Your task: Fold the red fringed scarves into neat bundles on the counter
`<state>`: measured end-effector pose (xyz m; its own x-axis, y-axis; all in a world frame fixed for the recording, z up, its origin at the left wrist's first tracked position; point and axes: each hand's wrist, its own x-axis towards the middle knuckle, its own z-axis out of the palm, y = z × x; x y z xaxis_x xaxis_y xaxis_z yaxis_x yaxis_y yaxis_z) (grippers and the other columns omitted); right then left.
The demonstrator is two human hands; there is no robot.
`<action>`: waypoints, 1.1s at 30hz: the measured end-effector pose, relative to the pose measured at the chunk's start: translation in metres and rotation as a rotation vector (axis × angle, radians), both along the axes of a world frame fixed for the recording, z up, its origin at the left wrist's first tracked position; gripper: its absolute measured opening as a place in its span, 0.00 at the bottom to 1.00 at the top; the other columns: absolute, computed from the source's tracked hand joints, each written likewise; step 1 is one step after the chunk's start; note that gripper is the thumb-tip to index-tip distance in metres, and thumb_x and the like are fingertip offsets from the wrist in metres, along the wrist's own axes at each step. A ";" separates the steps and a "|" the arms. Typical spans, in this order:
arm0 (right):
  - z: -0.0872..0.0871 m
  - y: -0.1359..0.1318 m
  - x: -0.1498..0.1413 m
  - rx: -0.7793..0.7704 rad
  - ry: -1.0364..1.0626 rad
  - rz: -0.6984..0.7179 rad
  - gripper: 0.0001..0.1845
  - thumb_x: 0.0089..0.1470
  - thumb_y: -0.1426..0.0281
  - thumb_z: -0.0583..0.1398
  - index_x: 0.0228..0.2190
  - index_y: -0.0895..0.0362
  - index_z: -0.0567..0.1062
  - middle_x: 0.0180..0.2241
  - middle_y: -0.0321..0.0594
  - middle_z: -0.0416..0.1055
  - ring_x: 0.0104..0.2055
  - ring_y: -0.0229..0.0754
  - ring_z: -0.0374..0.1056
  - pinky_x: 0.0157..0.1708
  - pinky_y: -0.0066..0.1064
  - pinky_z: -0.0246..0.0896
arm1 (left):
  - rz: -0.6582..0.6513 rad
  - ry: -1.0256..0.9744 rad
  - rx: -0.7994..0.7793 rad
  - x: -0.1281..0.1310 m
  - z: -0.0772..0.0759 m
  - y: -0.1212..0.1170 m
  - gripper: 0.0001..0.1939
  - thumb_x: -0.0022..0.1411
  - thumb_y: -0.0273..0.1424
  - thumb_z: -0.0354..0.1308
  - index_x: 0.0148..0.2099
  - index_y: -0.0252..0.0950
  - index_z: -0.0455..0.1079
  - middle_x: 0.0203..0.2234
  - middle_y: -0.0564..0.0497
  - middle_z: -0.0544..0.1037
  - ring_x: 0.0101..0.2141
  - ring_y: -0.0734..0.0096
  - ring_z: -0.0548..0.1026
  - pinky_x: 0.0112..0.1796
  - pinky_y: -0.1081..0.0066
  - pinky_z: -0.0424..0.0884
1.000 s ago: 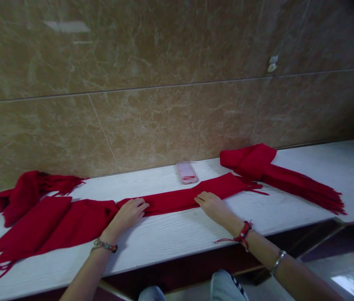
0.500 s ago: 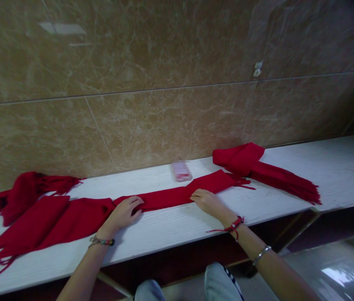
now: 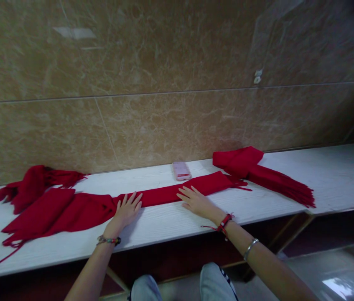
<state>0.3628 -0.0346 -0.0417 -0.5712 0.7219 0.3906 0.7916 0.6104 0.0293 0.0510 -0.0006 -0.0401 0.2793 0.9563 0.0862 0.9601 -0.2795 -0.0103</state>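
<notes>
A long red scarf (image 3: 159,197) lies stretched across the white bench top, narrow and folded in the middle, wider and loose at its left part, with fringe at both ends. My left hand (image 3: 128,210) rests on its near edge left of the middle, fingers spread. Further right, my right hand (image 3: 197,202) lies flat on the same scarf, its fingers apart and pointing left. Neither hand grips the cloth. Beyond the scarf's right end is a second red scarf (image 3: 242,163), folded over itself, its fringe toward the right.
A crumpled red cloth with fringe (image 3: 35,184) lies at the back left. A small pinkish, blurred rectangular item (image 3: 182,171) sits near the wall. The white bench top (image 3: 336,179) runs along a brown marbled wall (image 3: 164,125); dark open shelves are below, my knees in front.
Both hands have opened from curled fingers to spread, flat ones on the scarf. My right hand has shifted slightly left. The camera view has tilted a little.
</notes>
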 end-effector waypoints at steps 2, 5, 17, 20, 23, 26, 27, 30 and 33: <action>-0.001 0.001 -0.001 -0.053 -0.040 -0.029 0.24 0.57 0.63 0.49 0.53 0.58 0.60 0.55 0.48 0.56 0.59 0.48 0.46 0.54 0.47 0.44 | 0.047 0.012 -0.011 0.000 0.000 0.000 0.24 0.63 0.36 0.35 0.61 0.42 0.49 0.59 0.43 0.51 0.57 0.44 0.50 0.47 0.41 0.52; -0.001 0.001 0.000 -0.089 -0.064 -0.054 0.25 0.58 0.62 0.47 0.54 0.58 0.59 0.56 0.49 0.55 0.58 0.48 0.47 0.54 0.46 0.44 | 0.076 0.024 -0.020 0.002 0.002 0.004 0.24 0.62 0.35 0.38 0.60 0.41 0.50 0.59 0.41 0.52 0.56 0.42 0.52 0.46 0.39 0.52; 0.013 0.011 0.004 -0.079 -0.111 -0.081 0.27 0.56 0.58 0.48 0.54 0.58 0.59 0.55 0.49 0.56 0.59 0.50 0.44 0.54 0.53 0.38 | -0.365 -0.080 -0.013 0.100 0.014 0.026 0.27 0.63 0.43 0.38 0.61 0.39 0.47 0.60 0.42 0.47 0.59 0.55 0.44 0.53 0.50 0.46; 0.012 0.016 0.016 -0.132 -0.154 -0.100 0.28 0.56 0.57 0.48 0.54 0.57 0.58 0.55 0.48 0.56 0.59 0.50 0.45 0.54 0.54 0.36 | -0.413 -0.088 -0.036 0.102 0.005 0.032 0.28 0.62 0.45 0.36 0.61 0.40 0.48 0.60 0.44 0.49 0.59 0.57 0.44 0.54 0.53 0.45; 0.010 0.017 0.026 -0.150 -0.161 -0.083 0.27 0.56 0.57 0.47 0.55 0.56 0.57 0.56 0.47 0.54 0.59 0.49 0.45 0.55 0.54 0.35 | -0.415 -0.096 -0.032 0.099 -0.001 0.035 0.28 0.62 0.46 0.36 0.61 0.42 0.48 0.60 0.46 0.49 0.59 0.58 0.45 0.54 0.53 0.45; 0.013 0.018 0.032 -0.181 -0.145 -0.095 0.28 0.56 0.56 0.46 0.55 0.56 0.56 0.57 0.47 0.53 0.60 0.50 0.43 0.55 0.54 0.36 | -0.397 -0.103 -0.044 0.098 -0.001 0.034 0.28 0.61 0.47 0.36 0.61 0.41 0.49 0.60 0.46 0.50 0.59 0.57 0.45 0.54 0.52 0.45; 0.016 0.019 0.033 -0.199 -0.134 -0.099 0.29 0.56 0.56 0.46 0.55 0.57 0.56 0.57 0.47 0.53 0.60 0.51 0.43 0.54 0.55 0.36 | -0.392 -0.108 -0.048 0.099 0.000 0.033 0.28 0.62 0.47 0.36 0.60 0.41 0.50 0.60 0.45 0.50 0.59 0.57 0.46 0.54 0.52 0.45; 0.031 0.028 0.032 -0.244 -0.098 -0.085 0.29 0.57 0.56 0.44 0.56 0.57 0.53 0.57 0.47 0.51 0.60 0.51 0.42 0.54 0.56 0.38 | -0.393 -0.128 -0.054 0.100 0.003 0.034 0.27 0.63 0.45 0.35 0.60 0.41 0.50 0.60 0.46 0.49 0.59 0.57 0.46 0.54 0.52 0.46; 0.048 0.043 0.023 -0.253 -0.057 -0.040 0.27 0.58 0.58 0.43 0.56 0.55 0.53 0.58 0.46 0.50 0.60 0.50 0.41 0.54 0.55 0.38 | -0.394 -0.142 -0.053 0.099 0.006 0.037 0.25 0.64 0.43 0.32 0.61 0.43 0.46 0.60 0.48 0.48 0.59 0.60 0.45 0.54 0.52 0.46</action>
<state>0.3855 0.0083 0.0067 -0.5563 0.8148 0.1629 0.8166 0.5724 -0.0746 0.1497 0.0368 -0.0337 0.6130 0.7832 0.1037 0.7708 -0.6217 0.1390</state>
